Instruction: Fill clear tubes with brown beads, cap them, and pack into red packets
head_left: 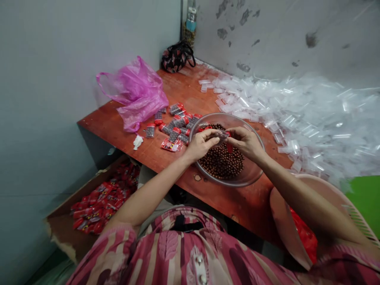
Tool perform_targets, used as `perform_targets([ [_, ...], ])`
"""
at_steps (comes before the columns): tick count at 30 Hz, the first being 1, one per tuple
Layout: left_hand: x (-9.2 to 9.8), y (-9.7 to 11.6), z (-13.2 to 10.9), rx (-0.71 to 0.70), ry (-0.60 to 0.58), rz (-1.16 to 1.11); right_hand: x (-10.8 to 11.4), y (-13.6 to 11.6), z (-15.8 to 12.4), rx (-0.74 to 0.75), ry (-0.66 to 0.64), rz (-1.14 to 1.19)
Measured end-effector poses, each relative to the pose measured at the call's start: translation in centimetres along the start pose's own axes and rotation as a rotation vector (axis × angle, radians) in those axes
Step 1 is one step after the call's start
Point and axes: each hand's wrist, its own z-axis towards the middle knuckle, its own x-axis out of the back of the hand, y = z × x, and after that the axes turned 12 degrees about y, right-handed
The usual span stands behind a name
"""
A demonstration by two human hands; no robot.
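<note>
Over a clear plastic bowl (252, 180) of brown beads (221, 164), my two hands meet at a small clear plastic container (221, 136) with dark contents. My left hand (203, 144) is closed round its left side. At its right end, my right hand (245, 142) pinches a red plastic cap (229, 145); whether the cap is seated cannot be made out. Another red piece (206, 128) shows inside the bowl behind my left fingers. Several filled containers with red caps (175, 134) lie left of the bowl, beside a red printed packet (171, 145).
Loose clear plastic tubes (314, 114) are heaped across the right side of the red table (190, 93). A pink bag (139, 93) and a dark patterned pouch (177, 57) lie at the back left. Below left is a cardboard box (59, 215) of red packets; a pink basket (280, 213) sits right.
</note>
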Motion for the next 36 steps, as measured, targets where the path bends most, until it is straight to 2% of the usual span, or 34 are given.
perform_targets([
  [2,0.0,0.0,0.0,0.000,0.011,-0.006,0.2,-1.3,0.0,0.063,0.029,-0.040],
  [4,0.0,-0.1,0.1,0.018,0.043,-0.036,0.4,-2.4,-0.2,0.078,-0.031,-0.015],
  [7,-0.2,-0.1,0.0,0.082,0.070,-0.099,0.6,-2.8,-0.5,-0.010,-0.125,0.123],
  [9,-0.2,0.0,-0.1,0.122,0.065,-0.126,0.7,-2.5,-0.6,-0.101,-0.140,0.242],
  [11,-0.3,0.1,-0.1,0.141,0.043,-0.140,0.9,-2.0,-0.6,-0.185,-0.116,0.325],
  [13,-0.2,0.1,-0.1,0.147,0.014,-0.146,1.3,-1.7,-0.2,-0.203,-0.019,0.313],
  [15,-0.2,0.2,-0.1,0.138,-0.004,-0.125,1.9,-1.9,0.2,-0.115,0.113,0.200],
  [17,-0.1,0.1,-0.1,0.090,-0.006,-0.043,2.5,-2.6,0.6,0.049,0.170,0.051],
  [20,0.0,0.2,-0.2,-0.049,-0.007,0.186,2.9,-3.9,0.9,0.303,0.064,-0.108],
  [22,0.0,0.4,-0.3,-0.130,-0.005,0.337,2.6,-4.4,1.0,0.420,-0.015,-0.168],
  [26,-0.1,0.7,-0.9,-0.215,0.024,0.498,2.0,-4.0,0.8,0.498,-0.049,-0.270],
  [31,-0.4,0.6,-1.5,-0.238,0.125,0.527,1.7,-3.4,-0.3,0.553,-0.032,-0.303],
  [36,-0.5,0.4,-1.9,-0.288,0.110,0.567,1.1,-3.2,-1.7,0.598,0.013,-0.353],
])
